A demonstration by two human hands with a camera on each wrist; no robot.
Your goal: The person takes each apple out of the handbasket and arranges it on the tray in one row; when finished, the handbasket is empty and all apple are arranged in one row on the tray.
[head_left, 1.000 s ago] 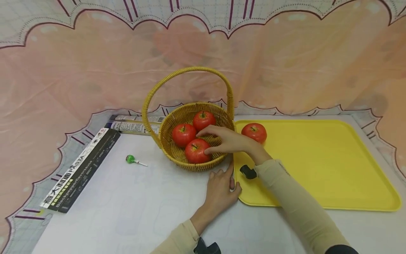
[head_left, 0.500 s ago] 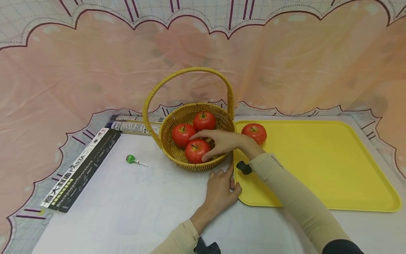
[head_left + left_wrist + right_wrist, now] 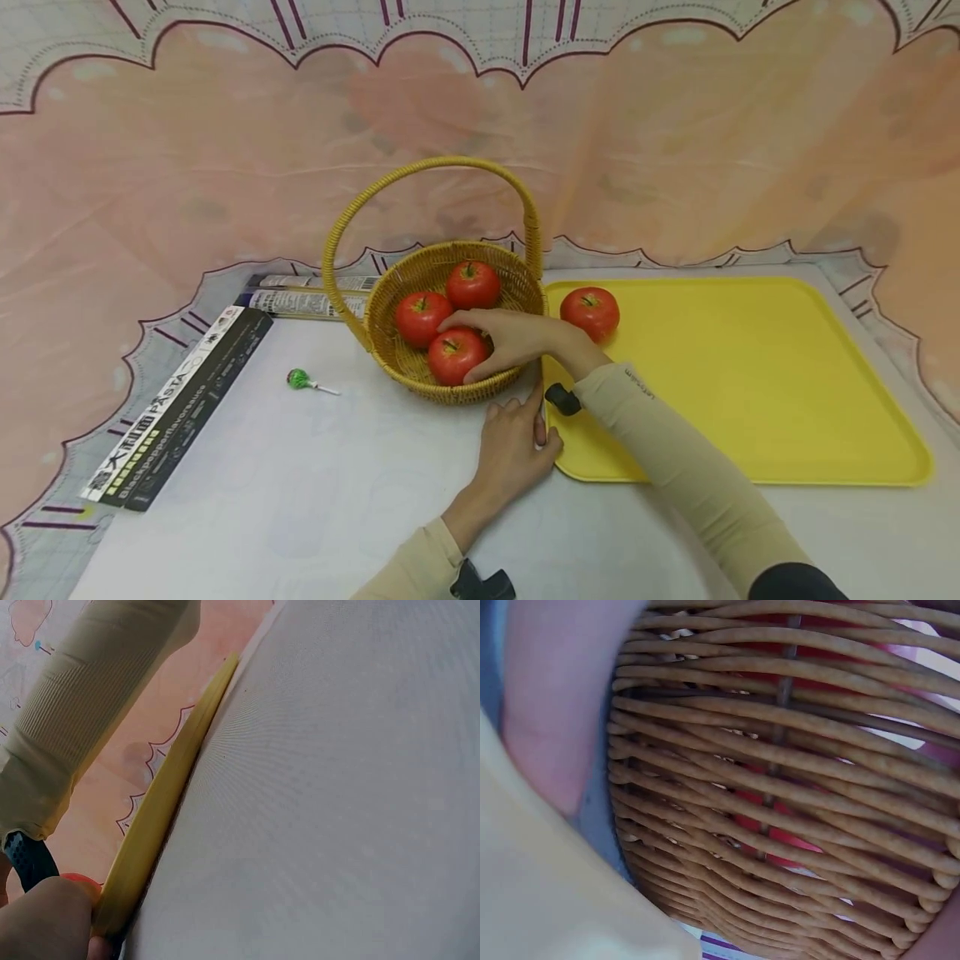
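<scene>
A woven basket (image 3: 393,358) with a tall arched handle stands mid-table, holding three red apples. My right hand (image 3: 513,337) reaches over its right rim. Its curled fingers and thumb grip the front apple (image 3: 452,357) on either side. Behind that lie a left apple (image 3: 420,318) and a rear apple (image 3: 474,283). The right wrist view shows the basket's wicker wall (image 3: 780,772), red fruit behind it. At the near left corner of a yellow tray (image 3: 750,375), my left hand (image 3: 510,450) holds the rim, thumb on top, index finger stretched toward the basket.
A fourth apple (image 3: 590,313) sits at the tray's far left corner. Left of the basket are a green lollipop (image 3: 298,379), a long black-and-white pasta box (image 3: 176,408) and clear pasta packs (image 3: 300,302). A patterned cloth (image 3: 637,167) hangs behind the table.
My right hand has settled lower around the front apple, its fingers reaching past the far side and its thumb moving down the near side. The left hand stays at the tray; the view shifts slightly.
</scene>
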